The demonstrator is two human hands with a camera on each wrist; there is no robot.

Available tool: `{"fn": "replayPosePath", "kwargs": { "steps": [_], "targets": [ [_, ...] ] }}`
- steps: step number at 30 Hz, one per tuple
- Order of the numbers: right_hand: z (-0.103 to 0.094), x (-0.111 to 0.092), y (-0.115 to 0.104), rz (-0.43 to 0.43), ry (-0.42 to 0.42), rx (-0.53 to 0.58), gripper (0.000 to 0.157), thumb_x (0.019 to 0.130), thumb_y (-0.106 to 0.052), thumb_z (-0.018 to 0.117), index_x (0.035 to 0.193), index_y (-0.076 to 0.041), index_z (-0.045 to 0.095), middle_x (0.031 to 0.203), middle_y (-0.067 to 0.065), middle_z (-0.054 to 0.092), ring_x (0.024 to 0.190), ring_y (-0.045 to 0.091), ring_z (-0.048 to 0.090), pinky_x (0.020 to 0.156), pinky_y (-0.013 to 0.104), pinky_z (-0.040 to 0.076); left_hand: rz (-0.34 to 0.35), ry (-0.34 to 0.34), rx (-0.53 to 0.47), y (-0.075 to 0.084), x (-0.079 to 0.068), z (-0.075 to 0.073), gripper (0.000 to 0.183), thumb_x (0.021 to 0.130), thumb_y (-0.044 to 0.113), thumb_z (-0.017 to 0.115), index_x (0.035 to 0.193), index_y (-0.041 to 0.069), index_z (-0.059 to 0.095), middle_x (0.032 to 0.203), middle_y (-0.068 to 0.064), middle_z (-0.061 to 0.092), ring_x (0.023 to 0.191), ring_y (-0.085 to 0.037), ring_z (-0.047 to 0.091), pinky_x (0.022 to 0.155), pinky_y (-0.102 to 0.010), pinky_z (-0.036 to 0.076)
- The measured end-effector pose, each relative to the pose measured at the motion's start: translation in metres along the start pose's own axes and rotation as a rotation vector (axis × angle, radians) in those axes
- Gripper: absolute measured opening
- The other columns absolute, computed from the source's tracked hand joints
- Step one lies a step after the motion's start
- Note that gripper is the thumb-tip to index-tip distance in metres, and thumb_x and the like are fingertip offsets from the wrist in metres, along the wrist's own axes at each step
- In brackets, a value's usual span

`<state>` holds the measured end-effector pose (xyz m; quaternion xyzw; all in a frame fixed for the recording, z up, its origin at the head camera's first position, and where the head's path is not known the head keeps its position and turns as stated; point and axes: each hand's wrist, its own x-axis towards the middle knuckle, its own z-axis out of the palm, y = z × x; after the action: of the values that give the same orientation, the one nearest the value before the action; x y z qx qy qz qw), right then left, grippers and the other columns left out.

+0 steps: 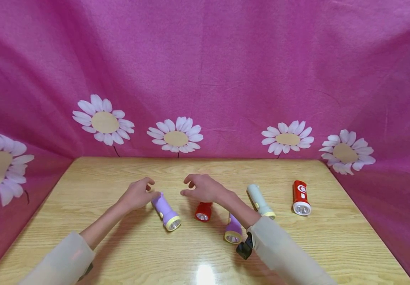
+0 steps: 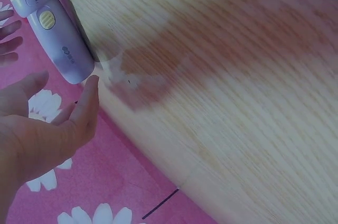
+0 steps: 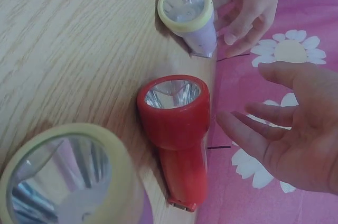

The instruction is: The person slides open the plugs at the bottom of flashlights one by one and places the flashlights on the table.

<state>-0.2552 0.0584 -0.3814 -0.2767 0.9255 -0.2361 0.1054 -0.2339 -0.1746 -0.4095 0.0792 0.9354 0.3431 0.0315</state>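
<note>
My left hand (image 1: pixel 137 196) hovers by the tail end of a purple flashlight (image 1: pixel 164 210) with a yellow rim, fingers loosely bent and holding nothing. In the left wrist view its fingertips come right up to the tail of that flashlight (image 2: pixel 62 47). My right hand (image 1: pixel 205 188) is over a red flashlight (image 1: pixel 203 209), whose rear it hides in the head view. Seen from the right wrist, the red flashlight (image 3: pixel 182 139) lies whole beside the spread, relaxed fingers (image 3: pixel 245 135), with nothing gripped. Under my right forearm lies a second purple flashlight (image 1: pixel 234 227), partly covered.
Right of that forearm lies a pale green flashlight (image 1: pixel 258 198) with a yellow rim. Farther right is a red flashlight with a white rim (image 1: pixel 302 208). All rest on a wooden table (image 1: pixel 147 257), backed by a pink cloth (image 1: pixel 205 79) with white flowers. A black wrist device (image 1: pixel 245 247) hangs below my right sleeve.
</note>
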Motion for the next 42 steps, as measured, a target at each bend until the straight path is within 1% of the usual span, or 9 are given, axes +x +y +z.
{"fn": "replayPosePath", "kwargs": {
  "steps": [5, 8, 11, 17, 20, 24, 30, 36, 42],
  "targets": [
    [0.005, 0.003, -0.002, 0.015, -0.020, -0.012, 0.046, 0.085, -0.037, 0.062, 0.117, -0.005, 0.058, 0.103, 0.008, 0.065, 0.098, 0.020, 0.058, 0.083, 0.031, 0.047, -0.045, -0.006, -0.021, -0.002, -0.001, 0.000, 0.053, 0.081, 0.023, 0.068, 0.117, -0.010, 0.047, 0.094, -0.016, 0.058, 0.073, -0.021, 0.055, 0.057, -0.030, 0.048],
    [0.008, 0.003, -0.002, 0.033, -0.033, -0.025, 0.048, 0.084, -0.040, 0.062, 0.117, -0.005, 0.058, 0.104, 0.008, 0.064, 0.098, 0.020, 0.058, 0.081, 0.031, 0.048, -0.058, -0.010, -0.026, -0.003, -0.001, 0.001, 0.052, 0.081, 0.023, 0.067, 0.116, -0.011, 0.047, 0.092, -0.014, 0.058, 0.066, -0.017, 0.054, 0.056, -0.028, 0.047],
    [0.010, 0.003, -0.002, 0.048, -0.042, -0.030, 0.049, 0.084, -0.040, 0.062, 0.118, -0.004, 0.058, 0.105, 0.008, 0.064, 0.099, 0.021, 0.058, 0.081, 0.031, 0.048, -0.061, -0.014, -0.029, -0.003, -0.002, 0.001, 0.051, 0.082, 0.022, 0.067, 0.116, -0.011, 0.047, 0.093, -0.015, 0.058, 0.065, -0.017, 0.055, 0.058, -0.030, 0.047],
    [0.013, 0.004, -0.002, 0.057, -0.052, -0.003, 0.051, 0.083, -0.040, 0.064, 0.118, -0.004, 0.057, 0.105, 0.010, 0.064, 0.097, 0.020, 0.059, 0.080, 0.028, 0.048, -0.060, -0.015, -0.011, -0.002, -0.004, 0.003, 0.049, 0.082, 0.022, 0.067, 0.114, -0.011, 0.050, 0.095, -0.017, 0.059, 0.078, -0.023, 0.055, 0.065, -0.035, 0.049],
    [0.015, 0.004, -0.005, 0.059, -0.072, 0.008, 0.052, 0.083, -0.040, 0.064, 0.120, -0.004, 0.056, 0.106, 0.009, 0.064, 0.097, 0.019, 0.058, 0.079, 0.027, 0.048, -0.072, -0.021, -0.033, -0.004, -0.005, 0.005, 0.049, 0.082, 0.021, 0.066, 0.114, -0.012, 0.049, 0.094, -0.016, 0.058, 0.069, -0.022, 0.059, 0.061, -0.033, 0.050],
    [0.018, 0.004, -0.008, 0.056, -0.102, 0.016, 0.053, 0.083, -0.040, 0.064, 0.120, -0.003, 0.056, 0.106, 0.009, 0.063, 0.098, 0.018, 0.058, 0.080, 0.026, 0.048, -0.107, -0.032, -0.125, -0.005, -0.006, 0.008, 0.050, 0.083, 0.019, 0.066, 0.116, -0.012, 0.047, 0.094, -0.017, 0.054, 0.060, -0.022, 0.059, 0.052, -0.030, 0.053],
    [0.023, 0.004, -0.010, 0.045, -0.114, 0.025, 0.051, 0.083, -0.038, 0.064, 0.120, -0.003, 0.056, 0.105, 0.008, 0.063, 0.098, 0.019, 0.057, 0.080, 0.026, 0.047, -0.136, -0.033, -0.194, -0.007, -0.008, 0.009, 0.049, 0.083, 0.017, 0.066, 0.116, -0.012, 0.046, 0.093, -0.016, 0.053, 0.075, -0.022, 0.057, 0.053, -0.031, 0.055],
    [0.027, 0.006, -0.014, 0.034, -0.120, 0.036, 0.051, 0.083, -0.037, 0.065, 0.119, -0.002, 0.056, 0.101, 0.007, 0.064, 0.095, 0.017, 0.058, 0.079, 0.025, 0.048, -0.158, -0.042, -0.222, -0.005, -0.009, 0.008, 0.048, 0.083, 0.016, 0.065, 0.117, -0.012, 0.046, 0.093, -0.016, 0.053, 0.075, -0.022, 0.056, 0.056, -0.032, 0.056],
    [0.034, 0.009, -0.015, 0.040, -0.130, 0.034, 0.052, 0.083, -0.037, 0.066, 0.119, -0.002, 0.056, 0.097, 0.004, 0.064, 0.088, 0.013, 0.058, 0.074, 0.023, 0.047, -0.177, -0.055, -0.256, -0.004, -0.010, 0.008, 0.049, 0.084, 0.016, 0.065, 0.118, -0.012, 0.045, 0.096, -0.018, 0.055, 0.083, -0.025, 0.057, 0.058, -0.032, 0.056]
  ]
}}
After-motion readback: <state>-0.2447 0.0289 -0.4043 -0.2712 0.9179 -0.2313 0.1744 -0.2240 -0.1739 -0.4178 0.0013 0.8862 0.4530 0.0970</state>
